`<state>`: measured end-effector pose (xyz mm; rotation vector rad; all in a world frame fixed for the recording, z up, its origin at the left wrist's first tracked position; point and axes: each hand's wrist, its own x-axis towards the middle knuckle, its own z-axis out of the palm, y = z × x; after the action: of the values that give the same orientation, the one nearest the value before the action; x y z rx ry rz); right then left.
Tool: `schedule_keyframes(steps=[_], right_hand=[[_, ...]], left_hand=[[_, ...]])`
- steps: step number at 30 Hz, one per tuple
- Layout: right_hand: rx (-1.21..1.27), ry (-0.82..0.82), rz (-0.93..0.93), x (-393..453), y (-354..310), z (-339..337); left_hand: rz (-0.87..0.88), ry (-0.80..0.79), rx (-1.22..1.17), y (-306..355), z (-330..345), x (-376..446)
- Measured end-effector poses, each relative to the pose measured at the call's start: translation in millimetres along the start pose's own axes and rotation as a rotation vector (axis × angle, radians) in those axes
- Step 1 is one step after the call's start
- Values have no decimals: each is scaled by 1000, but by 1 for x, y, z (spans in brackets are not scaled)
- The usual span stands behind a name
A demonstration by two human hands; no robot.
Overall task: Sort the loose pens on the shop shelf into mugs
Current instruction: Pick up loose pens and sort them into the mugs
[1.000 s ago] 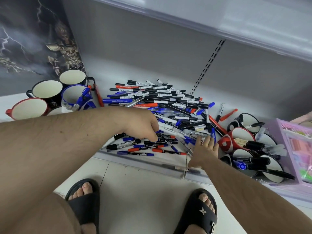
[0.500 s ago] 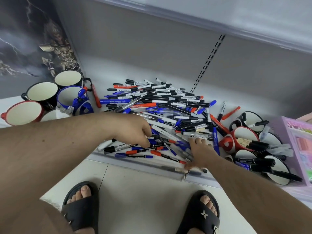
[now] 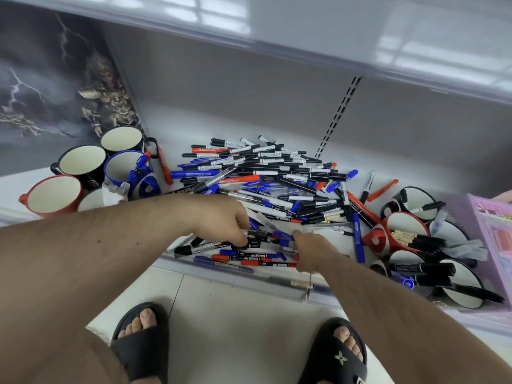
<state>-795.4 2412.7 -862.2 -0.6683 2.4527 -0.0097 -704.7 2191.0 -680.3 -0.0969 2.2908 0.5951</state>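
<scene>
A big pile of loose pens in black, blue and red covers the shelf. My left hand reaches into the pile's front edge, its thumb and fingertips pinched on a black pen. My right hand lies just to the right with bent fingers pressed onto blue pens; whether it grips one is hidden. Upright mugs stand at the left: a red mug, two black mugs, and a blue mug with blue pens in it. At the right, a red mug and others lie tipped with pens inside.
A pink box stands at the far right beside the tipped mugs. A dark poster leans at the back left. An upper shelf overhangs. The shelf's front rail runs above my slippered feet.
My right hand has slid left along the pile's front toward my left hand and bent its fingers. My left hand has dipped lower into the pens.
</scene>
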Motion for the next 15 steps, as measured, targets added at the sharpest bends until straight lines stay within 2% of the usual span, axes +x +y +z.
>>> schedule_keyframes(steps=[4,8,11,13,15], right_hand=[[381,-19,162,5,-3,-15],[763,55,258,-2,-6,-46],[1160,98,339,-16,-22,-65],[1453,92,353,-24,-41,-76],[1660,54,307,-31,-67,-88]], left_hand=[[3,15,-5,-8,-2,3],[15,14,-43,-14,-6,5],[13,32,-81,-16,-8,5],[7,62,-131,-16,-10,4],[-16,73,-293,-12,-10,-1]])
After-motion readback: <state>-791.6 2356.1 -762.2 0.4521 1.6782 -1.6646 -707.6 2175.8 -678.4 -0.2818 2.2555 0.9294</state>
